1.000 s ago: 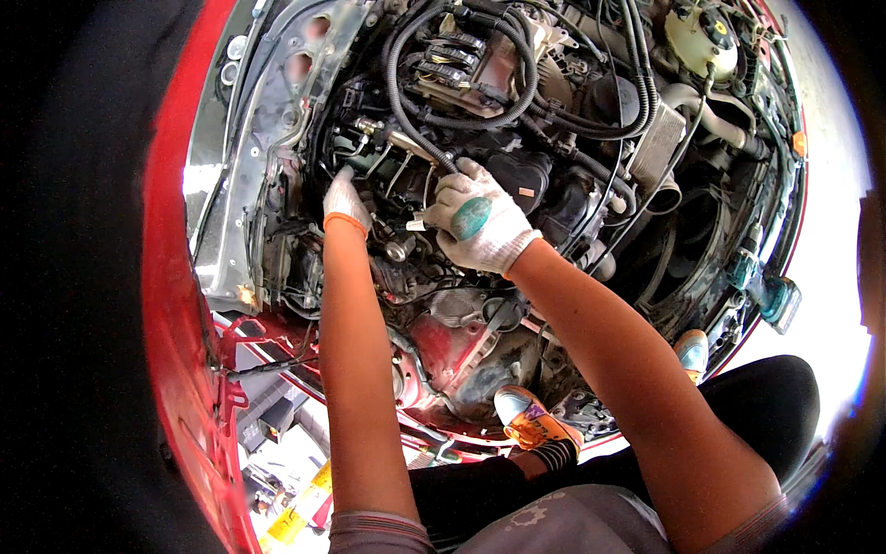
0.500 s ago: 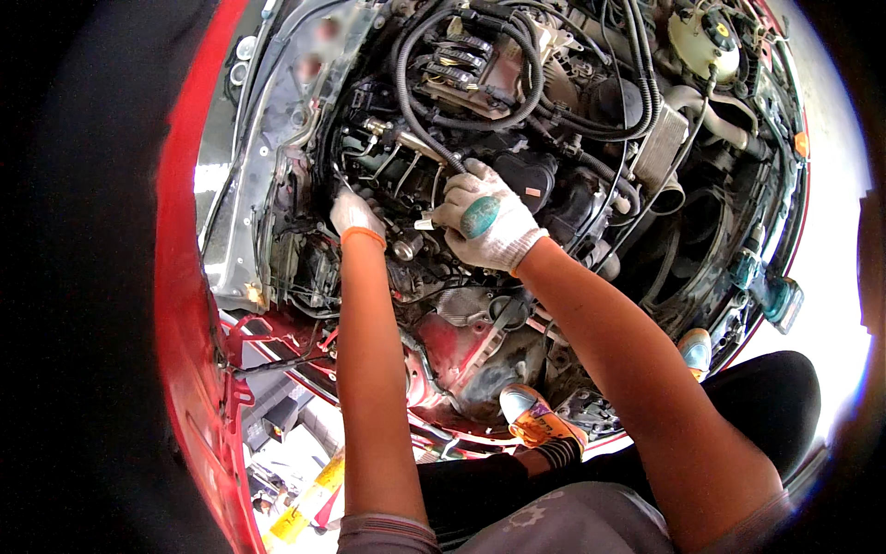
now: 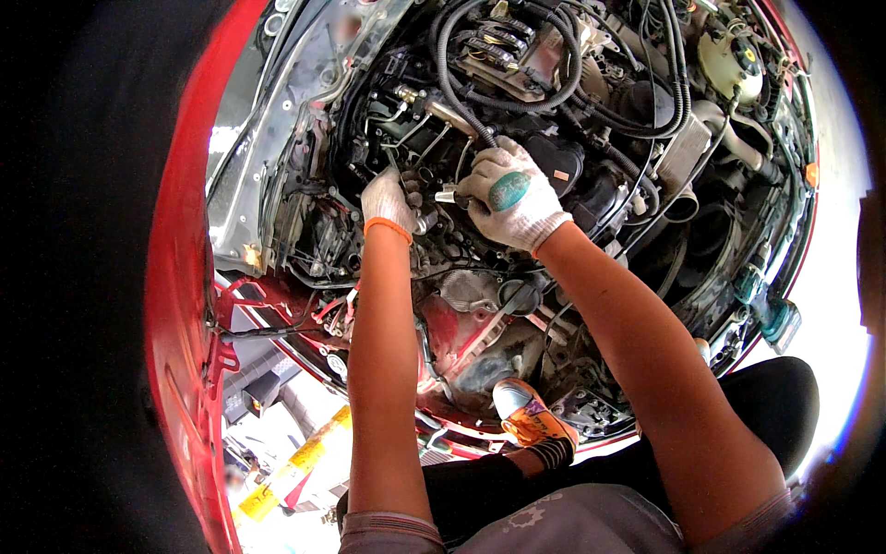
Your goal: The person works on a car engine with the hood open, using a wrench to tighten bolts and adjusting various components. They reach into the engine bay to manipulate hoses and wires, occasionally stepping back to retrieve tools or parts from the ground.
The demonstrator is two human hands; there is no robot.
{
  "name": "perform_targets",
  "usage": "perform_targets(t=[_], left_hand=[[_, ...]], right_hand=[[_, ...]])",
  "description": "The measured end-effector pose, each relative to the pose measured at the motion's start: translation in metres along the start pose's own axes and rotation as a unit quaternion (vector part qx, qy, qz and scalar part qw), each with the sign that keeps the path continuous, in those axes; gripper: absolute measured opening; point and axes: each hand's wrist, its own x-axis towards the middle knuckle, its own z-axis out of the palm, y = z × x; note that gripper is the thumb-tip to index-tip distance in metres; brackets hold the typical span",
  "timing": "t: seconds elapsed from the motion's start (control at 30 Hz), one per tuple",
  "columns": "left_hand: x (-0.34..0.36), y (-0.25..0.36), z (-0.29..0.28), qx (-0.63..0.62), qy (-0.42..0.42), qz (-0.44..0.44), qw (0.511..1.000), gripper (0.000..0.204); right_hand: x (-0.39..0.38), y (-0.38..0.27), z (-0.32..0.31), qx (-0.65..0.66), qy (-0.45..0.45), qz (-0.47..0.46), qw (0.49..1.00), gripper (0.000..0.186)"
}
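My left hand [image 3: 388, 201], in a white knitted glove with an orange cuff, reaches into the engine bay beside the thin metal pipes [image 3: 415, 138]. Its fingers are curled, with a slim metal piece showing just above them; what they grip is mostly hidden. To the right, my right hand [image 3: 517, 196], in a white glove with a green patch on its back, is closed around a small silver-ended piece [image 3: 445, 197] that juts out toward the left hand. A black corrugated hose [image 3: 475, 126] runs down to the fingertips of this right hand.
A coolant reservoir [image 3: 729, 66] stands at the far right. On the right edge of the bay lies a teal cordless power tool [image 3: 773, 319]. My shoe [image 3: 531, 415] rests at the near side of the bay. A red body panel [image 3: 180, 369] borders the left.
The whole view has shifted, so the engine and both hands appear farther right and slightly higher. Relative to the engine, both hands stay in about the same place, fingers still curled.
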Motion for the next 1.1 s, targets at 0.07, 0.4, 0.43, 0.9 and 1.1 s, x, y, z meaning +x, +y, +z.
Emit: perform_targets(t=[0.07,0.4,0.43,0.9,1.1], left_hand=[[0.01,0.002,-0.008,0.009,-0.001,0.001,1.0,0.017],[0.017,0.009,-0.028,0.111,-0.033,0.064,0.991,0.041],[0.02,0.011,-0.029,0.134,-0.028,0.068,0.988,0.04],[0.09,0.029,-0.064,0.572,-0.045,0.399,0.715,0.045],[0.047,0.006,-0.062,0.673,0.102,0.421,0.6,0.037]], right_hand=[[0.002,-0.003,0.0,0.001,-0.006,-0.001,1.0,0.02],[-0.001,-0.001,0.002,-0.024,-0.02,-0.003,1.0,0.019],[0.0,-0.001,0.003,-0.022,-0.017,-0.005,1.0,0.019],[0.002,-0.001,0.003,0.002,-0.001,-0.016,1.0,0.017],[-0.001,0.002,-0.001,0.0,-0.006,-0.008,1.0,0.016]])
